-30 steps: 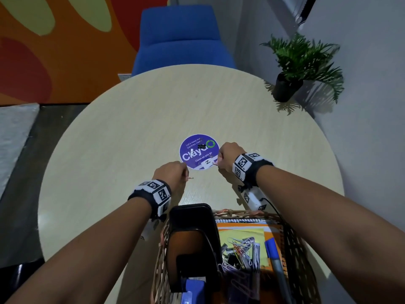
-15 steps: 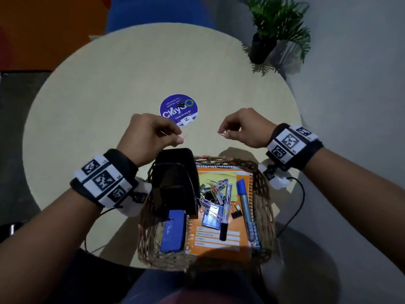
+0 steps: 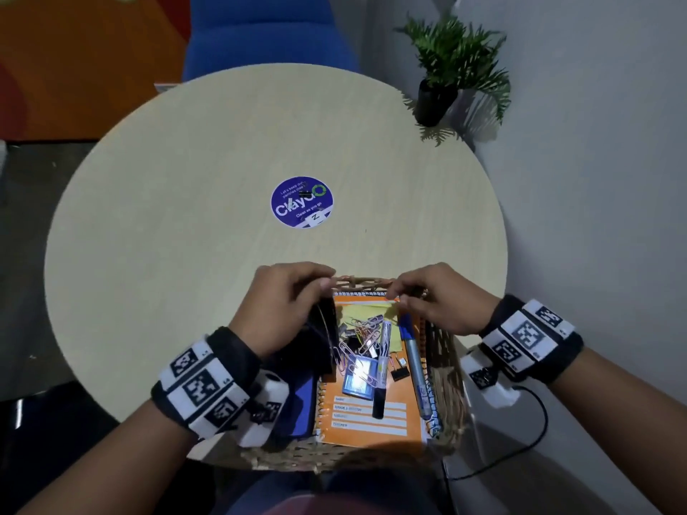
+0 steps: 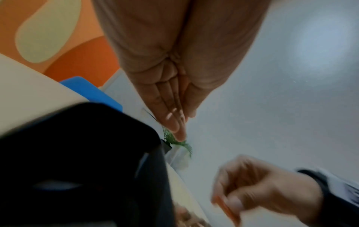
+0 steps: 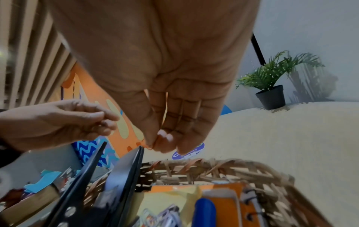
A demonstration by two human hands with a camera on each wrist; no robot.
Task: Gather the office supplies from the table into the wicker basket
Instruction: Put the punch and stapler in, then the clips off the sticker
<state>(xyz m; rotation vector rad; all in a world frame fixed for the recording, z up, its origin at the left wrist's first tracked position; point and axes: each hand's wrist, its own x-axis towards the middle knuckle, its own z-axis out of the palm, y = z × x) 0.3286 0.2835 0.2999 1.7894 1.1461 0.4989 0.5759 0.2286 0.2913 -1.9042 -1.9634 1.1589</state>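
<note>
The round table (image 3: 186,217) carries the basket (image 3: 442,351) at its near edge, right in front of the person, likely so that both hands can reach it without stretching. A blue chair (image 3: 267,27) stands beyond the far edge, and a plant (image 3: 457,65) sits by the wall at the far right.

Nearly all the supplies already lie in the basket. A black stand (image 3: 323,336) leans upright along its left side. An orange notebook (image 3: 371,418) lies flat as a floor for the small things: a heap of paper clips (image 3: 362,332), a blue marker (image 3: 414,362), a black pen (image 3: 383,369) and a binder clip (image 3: 399,373).

The left hand (image 3: 282,306) hovers over the basket's far-left corner. Its fingers (image 4: 174,121) are drawn together to a point, but whether they hold anything I cannot tell. The right hand (image 3: 438,302) hangs over the far rim, thumb and fingers (image 5: 165,138) pinching a thin orange clip (image 5: 150,147). The wrist view shows only a sliver of it at the fingertips. Both hands are poised above the open middle of the basket, so I judge that the drop comes next.

On the table a round purple sticker (image 3: 302,201) is fixed near the centre. A small dark thing (image 3: 305,194) rests on it. It may be one more binder clip to fetch, but it is too small to be sure.
</note>
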